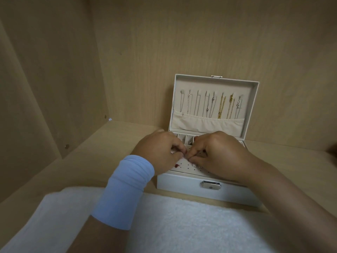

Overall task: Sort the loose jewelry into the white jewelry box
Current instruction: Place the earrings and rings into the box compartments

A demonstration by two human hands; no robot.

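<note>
Fitting a small piece (186,156) into the perforated earring panel (184,166) looks like the step in hand; both hands meet over that panel, the left hand (160,148) and the right hand (218,154) each curled narrow, their fingertips pinched together on the same tiny item; it is too small to say whether it is a stud, a back, or both. The white jewelry box (182,182) stands open towards the back edge of the shelf (118,143), its raised lid (255,106) near the rear wall; silver and gold necklaces (221,106) already hang in the lid above a fabric pocket (206,123). A red stud (176,165) sits in the panel near its left edge; other small studs dot the panel below the right hand. A white towel (182,225) covers the front edge of the shelf, just before the box. The next move probably calls for a fine, steady push, lining a thin post up with one hole; the hands hide the contact point, so how far along it is cannot be told.
</note>
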